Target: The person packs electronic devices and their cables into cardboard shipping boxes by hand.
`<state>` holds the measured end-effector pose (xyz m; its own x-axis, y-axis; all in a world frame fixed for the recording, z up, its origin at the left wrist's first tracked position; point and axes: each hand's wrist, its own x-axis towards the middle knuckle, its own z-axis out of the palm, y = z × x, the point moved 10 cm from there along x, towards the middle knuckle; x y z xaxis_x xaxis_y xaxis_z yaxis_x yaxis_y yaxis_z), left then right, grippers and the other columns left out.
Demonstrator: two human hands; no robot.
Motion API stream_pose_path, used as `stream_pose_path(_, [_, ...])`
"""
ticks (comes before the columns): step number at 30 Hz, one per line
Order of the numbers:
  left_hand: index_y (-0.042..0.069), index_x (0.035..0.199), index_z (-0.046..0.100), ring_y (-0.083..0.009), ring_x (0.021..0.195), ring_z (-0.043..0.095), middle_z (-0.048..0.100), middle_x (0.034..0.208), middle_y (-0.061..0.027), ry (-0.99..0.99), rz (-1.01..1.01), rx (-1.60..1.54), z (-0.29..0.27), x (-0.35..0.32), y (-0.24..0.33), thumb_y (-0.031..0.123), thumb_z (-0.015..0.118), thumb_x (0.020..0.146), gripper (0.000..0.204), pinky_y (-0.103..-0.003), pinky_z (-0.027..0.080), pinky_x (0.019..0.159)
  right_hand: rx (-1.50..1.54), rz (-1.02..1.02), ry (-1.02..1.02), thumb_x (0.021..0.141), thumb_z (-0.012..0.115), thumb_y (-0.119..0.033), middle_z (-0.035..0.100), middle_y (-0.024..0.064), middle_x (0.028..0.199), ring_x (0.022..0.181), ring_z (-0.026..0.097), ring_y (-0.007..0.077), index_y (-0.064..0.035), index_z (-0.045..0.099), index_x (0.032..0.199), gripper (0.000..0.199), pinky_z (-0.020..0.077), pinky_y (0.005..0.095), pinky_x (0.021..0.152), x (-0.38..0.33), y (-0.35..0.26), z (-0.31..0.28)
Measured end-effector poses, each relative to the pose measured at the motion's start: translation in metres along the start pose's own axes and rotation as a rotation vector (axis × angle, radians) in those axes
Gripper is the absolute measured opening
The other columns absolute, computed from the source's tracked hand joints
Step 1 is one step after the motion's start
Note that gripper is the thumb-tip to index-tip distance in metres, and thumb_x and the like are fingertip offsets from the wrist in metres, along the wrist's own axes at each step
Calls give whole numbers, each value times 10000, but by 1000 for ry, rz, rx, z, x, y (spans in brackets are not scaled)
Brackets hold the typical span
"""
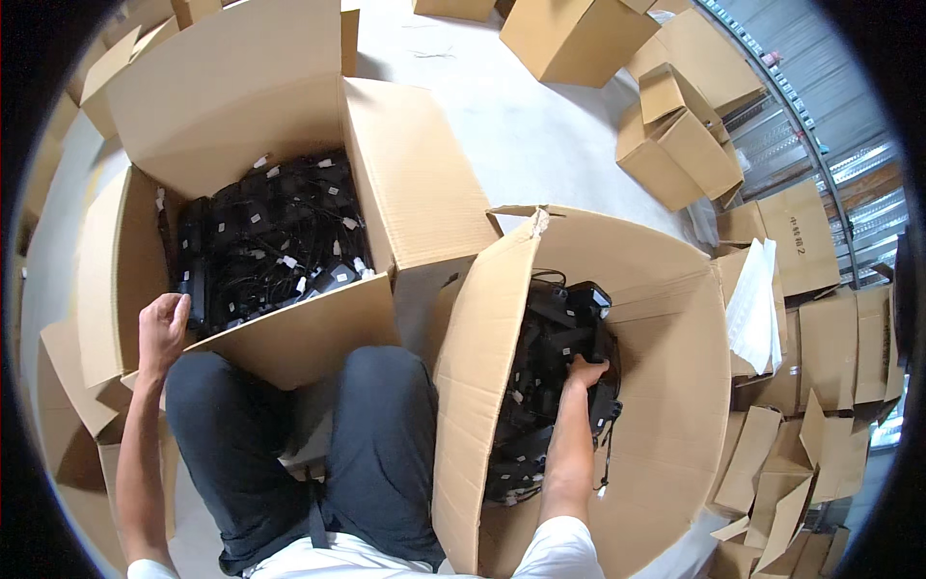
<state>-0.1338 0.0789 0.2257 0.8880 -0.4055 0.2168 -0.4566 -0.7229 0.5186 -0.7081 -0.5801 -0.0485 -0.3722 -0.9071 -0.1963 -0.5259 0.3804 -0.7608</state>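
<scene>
My left hand is closed at the near left corner of the left carton, right beside an upright black block. What its curled fingers hold, if anything, is hidden. Inside that carton, black adapter-like blocks with thin black cables and white plugs are packed closely. My right hand reaches deep into the right carton, thumb and fingers closing around a black adapter in a jumbled pile. One block with a shiny end lies just beyond that hand.
My knees are against the left carton's near flap, with the right carton's raised flap beside them. More cardboard boxes stand on the pale floor. Flattened and opened cartons crowd the right side, near a white sheet.
</scene>
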Motion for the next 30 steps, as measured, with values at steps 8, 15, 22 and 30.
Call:
stream_pose_path(8, [-48, 887, 688, -212, 619, 617, 636, 704, -172, -22, -28, -120, 12, 5, 6, 180, 635, 957, 244, -344, 484, 603, 89, -306, 177, 785, 692, 52, 648, 187, 1195, 989, 652, 305, -12, 493, 1389, 639, 550, 403, 779, 63, -30, -86])
stream_pose_path(15, [-53, 901, 679, -226, 640, 623, 635, 732, -196, 27, -14, -65, -12, -1, 12, 162, 618, 961, 231, -350, 482, 616, 441, 0, -544, 874, 644, 41, 680, 119, 1059, 822, 683, 206, -6, 574, 1249, 384, 586, 298, 615, -64, -83, -100])
stream_pose_path(22, [-30, 1047, 702, -166, 836, 670, 713, 924, -126, 92, 216, -492, -11, 9, 155, 90, 649, 945, 167, -291, 529, 750, 654, -125, -946, 931, 638, 0, 705, 125, 997, 838, 713, 194, 44, 601, 1136, 213, 630, 303, 752, -189, -239, -165])
stream_pose_path(30, [-25, 1220, 630, -300, 1072, 653, 659, 1176, -173, -70, 715, -966, -36, -40, 386, 136, 805, 810, 474, -342, 524, 922, 454, -396, -1057, 903, 694, -68, 713, 136, 1017, 786, 699, 149, 77, 605, 1184, 328, 587, 228, 685, -356, -351, -193])
